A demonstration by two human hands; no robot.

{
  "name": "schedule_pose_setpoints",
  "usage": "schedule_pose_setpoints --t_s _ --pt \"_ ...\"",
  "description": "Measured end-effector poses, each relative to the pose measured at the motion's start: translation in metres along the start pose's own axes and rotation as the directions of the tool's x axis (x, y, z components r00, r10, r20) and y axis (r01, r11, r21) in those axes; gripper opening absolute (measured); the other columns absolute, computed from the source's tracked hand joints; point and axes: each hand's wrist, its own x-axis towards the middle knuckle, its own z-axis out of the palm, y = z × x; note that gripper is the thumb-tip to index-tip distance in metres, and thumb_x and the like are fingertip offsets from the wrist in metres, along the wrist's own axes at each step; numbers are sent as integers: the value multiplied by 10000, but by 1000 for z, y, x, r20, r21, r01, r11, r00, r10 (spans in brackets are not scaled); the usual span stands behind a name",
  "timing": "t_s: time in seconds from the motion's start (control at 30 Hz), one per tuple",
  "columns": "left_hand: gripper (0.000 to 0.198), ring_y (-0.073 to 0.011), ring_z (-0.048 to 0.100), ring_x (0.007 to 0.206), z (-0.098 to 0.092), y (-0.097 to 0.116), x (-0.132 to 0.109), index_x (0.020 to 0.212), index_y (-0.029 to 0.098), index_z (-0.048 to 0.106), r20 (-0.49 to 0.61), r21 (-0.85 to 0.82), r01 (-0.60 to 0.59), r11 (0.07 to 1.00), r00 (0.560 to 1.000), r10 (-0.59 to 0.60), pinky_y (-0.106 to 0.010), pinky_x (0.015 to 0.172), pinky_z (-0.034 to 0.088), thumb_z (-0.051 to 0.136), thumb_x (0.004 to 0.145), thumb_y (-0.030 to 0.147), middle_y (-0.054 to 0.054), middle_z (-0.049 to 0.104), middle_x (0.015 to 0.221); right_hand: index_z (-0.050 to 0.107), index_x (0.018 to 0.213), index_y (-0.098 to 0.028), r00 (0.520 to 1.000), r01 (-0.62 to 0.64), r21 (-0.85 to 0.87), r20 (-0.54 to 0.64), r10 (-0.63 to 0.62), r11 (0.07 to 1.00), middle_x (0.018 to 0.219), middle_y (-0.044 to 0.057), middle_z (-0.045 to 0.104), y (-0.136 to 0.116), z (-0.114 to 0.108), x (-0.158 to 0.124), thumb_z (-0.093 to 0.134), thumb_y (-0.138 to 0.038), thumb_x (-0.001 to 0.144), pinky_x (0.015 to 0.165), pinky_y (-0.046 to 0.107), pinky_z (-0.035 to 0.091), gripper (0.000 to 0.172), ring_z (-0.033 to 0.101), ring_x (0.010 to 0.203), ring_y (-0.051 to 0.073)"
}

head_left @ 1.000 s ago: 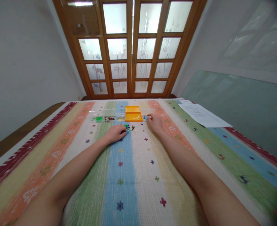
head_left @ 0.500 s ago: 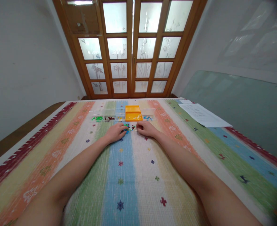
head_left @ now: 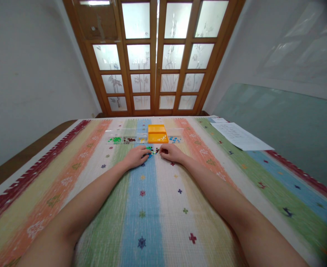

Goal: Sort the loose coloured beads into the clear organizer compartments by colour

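Observation:
A small pile of mixed coloured pieces point(head_left: 154, 151) lies on the striped cloth between my hands. My left hand point(head_left: 137, 156) rests at its left side, fingers apart and touching the edge of the pile. At the right edge, my right hand point(head_left: 171, 152) has thumb and forefinger pinched together; anything between them is too small to make out. Just beyond stands an open yellow box point(head_left: 157, 130) with white pieces in it. Clear boxes flank it: green pieces point(head_left: 115, 139), dark red pieces point(head_left: 129, 140) and yellow ones point(head_left: 141, 140) to the left, blue pieces point(head_left: 175, 139) to the right.
The patterned striped cloth point(head_left: 149, 230) covers the table. Printed paper sheets point(head_left: 240, 136) lie at the far right. Behind the table are wooden doors with glass panes, and a pale green panel leans at the right wall.
My right hand has shifted slightly left, towards the pile. My left hand has hardly moved.

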Motion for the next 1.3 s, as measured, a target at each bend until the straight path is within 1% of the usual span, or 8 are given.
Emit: schedule_pose_setpoints --t_s 0.2,0.37,0.63,0.8,0.9,1.03,1.17,1.3 --pt "311 -246 643 1076 -1 -2 0 1244 258 723 2 -10 10 1000 1000 -10 -368 941 514 526 1015 329 -80 685 1104 695 860 -191 999 45 -7 9 -45 999 822 5 686 -2 0 1 625 -141 833 692 245 382 90 566 734 142" --pt "308 -243 644 1095 -1 -5 -1 1237 263 727 -1 -37 30 999 1000 -30 -370 953 513 532 1005 316 -79 690 1139 678 892 -190 985 -81 99 -147 95 992 804 7 683 2 4 2 590 -231 893 687 260 408 97 577 715 153" --pt "298 -232 650 1090 -3 -10 -2 1202 264 739 -25 -67 45 997 999 -46 -365 970 511 523 1001 306 -71 701 1164 641 894 -208 894 -162 257 -371 252 953 850 29 697 16 3 7 575 -304 862 746 297 477 122 612 777 182" --pt "300 -233 658 1072 -3 -14 -2 1188 243 744 -34 -68 46 997 998 -49 -369 973 509 515 1002 299 -73 715 1154 690 1010 -200 827 -176 409 -431 360 895 1036 77 746 32 6 12 589 -322 868 869 342 540 213 681 939 202" --pt "301 -231 660 1073 -3 -16 -2 1193 250 742 -38 -66 52 996 998 -55 -365 969 510 516 1001 299 -70 716 1162 676 1166 -214 839 -153 493 -393 376 857 1189 91 733 37 10 15 594 -288 870 922 361 555 315 692 1041 200" --pt "303 -230 659 1074 -3 -16 -2 1197 249 737 -41 -74 49 996 998 -52 -363 959 510 510 1003 302 -69 715 1166 642 1261 -225 853 -183 543 -326 407 819 1289 99 699 34 13 14 585 -270 886 861 353 576 382 701 1032 196" --pt "305 -231 659 1070 -4 -15 -2 1205 258 737 -37 -77 61 995 997 -64 -364 956 513 516 997 297 -67 715 1160 711 1086 -213 890 -180 311 -353 289 933 1107 67 749 20 7 8 573 -231 911 881 341 532 224 681 964 190" --pt "307 -234 658 1079 -5 -14 -2 1207 264 740 -39 -75 70 995 997 -73 -365 970 512 521 996 303 -64 716 1159 734 911 -199 975 -51 39 -216 59 998 897 46 707 4 4 4 595 -188 905 820 315 479 139 625 839 186"
